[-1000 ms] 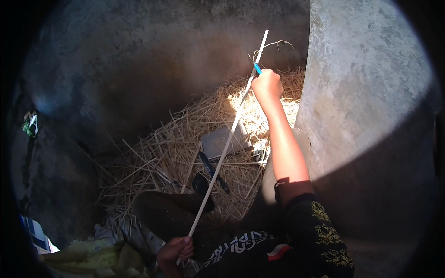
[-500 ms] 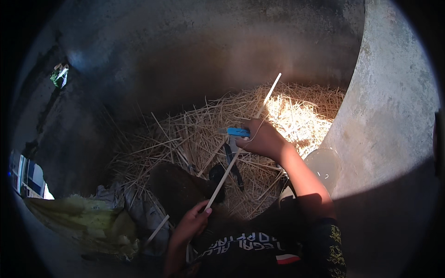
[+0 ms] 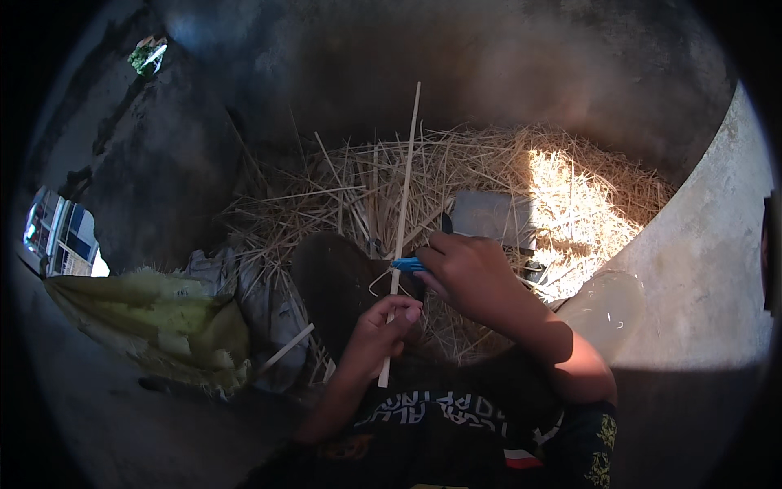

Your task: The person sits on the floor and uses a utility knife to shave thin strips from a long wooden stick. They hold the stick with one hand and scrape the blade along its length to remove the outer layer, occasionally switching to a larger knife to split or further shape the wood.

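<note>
My left hand (image 3: 385, 328) pinches a long, pale strip of wood or bamboo (image 3: 405, 183) near its lower end. The strip stands almost upright, its far tip reaching past the straw. Closed around a blue-handled cutter knife (image 3: 408, 264), my right hand (image 3: 476, 273) is just above and right of the left. The cutter's tip end meets the strip, though its blade is hard to make out. A thin curled shaving (image 3: 376, 283) hangs at the strip's left side, close to the cutter.
Loose straw-like slivers (image 3: 481, 155) heap against the curved grey wall (image 3: 456, 65). A flat grey block (image 3: 491, 218) lies among them. To the left are a yellow-green sack (image 3: 155, 314) and another pale strip (image 3: 287, 346). My dark-clothed knee (image 3: 330, 277) is beside the left hand.
My right hand and the cutter have come down the strip toward my left hand. The strip has swung more upright, and a curled shaving now shows beside it. The view has shifted.
</note>
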The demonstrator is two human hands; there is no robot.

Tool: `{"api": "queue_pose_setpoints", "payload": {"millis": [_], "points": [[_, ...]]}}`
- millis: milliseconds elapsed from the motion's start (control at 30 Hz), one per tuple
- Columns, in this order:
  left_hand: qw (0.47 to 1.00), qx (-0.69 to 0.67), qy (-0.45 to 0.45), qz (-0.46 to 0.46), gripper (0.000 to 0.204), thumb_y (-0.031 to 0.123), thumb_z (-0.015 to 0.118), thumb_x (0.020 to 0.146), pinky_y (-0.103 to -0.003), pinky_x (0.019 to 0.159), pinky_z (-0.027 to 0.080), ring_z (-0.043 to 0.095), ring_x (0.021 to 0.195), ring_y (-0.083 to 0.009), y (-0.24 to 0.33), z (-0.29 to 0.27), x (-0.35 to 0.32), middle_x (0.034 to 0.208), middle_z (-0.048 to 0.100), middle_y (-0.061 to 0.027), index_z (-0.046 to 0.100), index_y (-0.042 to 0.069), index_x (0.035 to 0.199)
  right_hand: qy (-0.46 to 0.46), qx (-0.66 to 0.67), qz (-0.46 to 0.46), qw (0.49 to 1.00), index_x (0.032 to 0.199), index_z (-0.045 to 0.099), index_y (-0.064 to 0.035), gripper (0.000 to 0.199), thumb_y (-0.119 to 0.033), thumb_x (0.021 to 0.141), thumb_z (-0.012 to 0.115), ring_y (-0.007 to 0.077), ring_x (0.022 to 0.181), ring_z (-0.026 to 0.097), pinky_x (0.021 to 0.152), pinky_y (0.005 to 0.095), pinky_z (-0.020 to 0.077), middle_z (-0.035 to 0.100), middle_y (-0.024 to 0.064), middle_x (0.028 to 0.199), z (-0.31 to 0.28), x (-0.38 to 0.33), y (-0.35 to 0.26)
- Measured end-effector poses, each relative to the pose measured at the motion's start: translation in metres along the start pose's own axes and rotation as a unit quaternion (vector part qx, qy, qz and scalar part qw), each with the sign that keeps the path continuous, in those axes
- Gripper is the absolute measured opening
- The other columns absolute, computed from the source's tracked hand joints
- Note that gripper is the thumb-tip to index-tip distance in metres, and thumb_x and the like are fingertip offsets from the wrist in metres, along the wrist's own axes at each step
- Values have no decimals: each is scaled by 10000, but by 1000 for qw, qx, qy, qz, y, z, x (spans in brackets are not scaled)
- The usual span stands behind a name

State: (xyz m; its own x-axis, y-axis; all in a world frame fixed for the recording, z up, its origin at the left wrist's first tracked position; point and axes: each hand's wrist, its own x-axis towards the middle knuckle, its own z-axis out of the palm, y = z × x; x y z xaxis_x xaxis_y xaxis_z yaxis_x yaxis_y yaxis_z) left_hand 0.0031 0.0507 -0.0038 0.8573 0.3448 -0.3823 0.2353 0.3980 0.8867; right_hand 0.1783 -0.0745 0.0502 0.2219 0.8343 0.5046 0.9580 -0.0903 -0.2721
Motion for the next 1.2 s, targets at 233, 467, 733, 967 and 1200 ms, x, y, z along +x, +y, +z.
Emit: {"api": "queue_pose_setpoints", "payload": {"millis": [233,467,733,967,1200], "points": [[987,-159,25,23,373,424,540,1027,-182,434,237,287,538,-15,21,3,17,801,408,60,597,57,988,-7,-13,-24,1000,941,652,-69,192,-191,810,721,248,753,670,585,371,519,598,64,851,11,-3,-3],[983,-176,36,25,327,362,524,1044,-182,437,249,306,562,-20,20,11,13,801,419,47,578,54,950,-33,-4,-18,999,947,656,-69,193,-194,812,716,259,756,672,609,383,531,603,69,860,9,-4,0],[978,-204,41,33,292,320,515,1051,-182,442,246,306,558,-22,11,10,13,781,460,41,586,56,948,-84,70,55,993,995,694,-66,240,-241,834,720,296,809,678,688,410,548,645,93,888,5,-6,1],[980,-185,56,46,234,230,503,1049,-183,432,241,288,540,-19,12,6,14,699,397,49,578,35,944,-98,67,65,991,988,703,-76,240,-259,836,726,294,814,678,695,410,546,657,96,877,7,-5,-1],[982,-177,40,60,221,194,479,1051,-189,425,245,277,527,-19,17,9,12,653,341,62,574,26,943,-80,29,35,996,979,706,-95,223,-256,827,730,263,761,679,617,389,532,649,63,843,0,-3,-1]]}}
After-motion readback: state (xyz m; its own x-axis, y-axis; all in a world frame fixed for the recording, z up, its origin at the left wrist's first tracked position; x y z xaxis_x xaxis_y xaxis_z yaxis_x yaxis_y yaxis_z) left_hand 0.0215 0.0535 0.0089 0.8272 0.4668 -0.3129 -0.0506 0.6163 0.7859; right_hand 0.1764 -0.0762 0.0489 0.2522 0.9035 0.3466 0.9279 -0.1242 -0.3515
